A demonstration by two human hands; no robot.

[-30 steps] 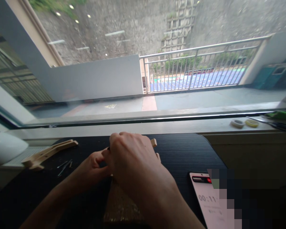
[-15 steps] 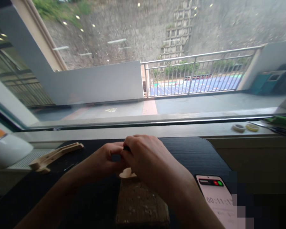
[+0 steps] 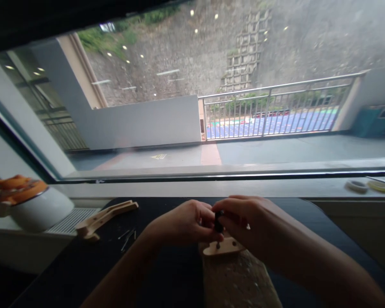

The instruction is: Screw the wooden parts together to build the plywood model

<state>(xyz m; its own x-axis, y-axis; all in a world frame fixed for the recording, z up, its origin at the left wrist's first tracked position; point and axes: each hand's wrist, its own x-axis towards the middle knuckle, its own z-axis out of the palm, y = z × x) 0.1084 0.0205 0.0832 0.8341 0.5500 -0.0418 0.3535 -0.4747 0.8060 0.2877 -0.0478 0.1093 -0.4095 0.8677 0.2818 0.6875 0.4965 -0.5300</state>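
My left hand and my right hand meet over the black desk. Both are closed in a pinch on a small black tool held upright between their fingertips. Its thin tip points down at a small flat wooden piece. That piece lies on the far end of a brown board in front of me. Most fingertips are hidden behind the knuckles.
A wooden assembled part lies at the desk's left, with several thin nails beside it. A white pot with an orange top stands on the left ledge. Two tape rolls rest on the windowsill at right.
The view has swung left and up, so the phone at lower right has left the frame. My hands have lifted slightly, showing the black tool and the wooden piece under them.
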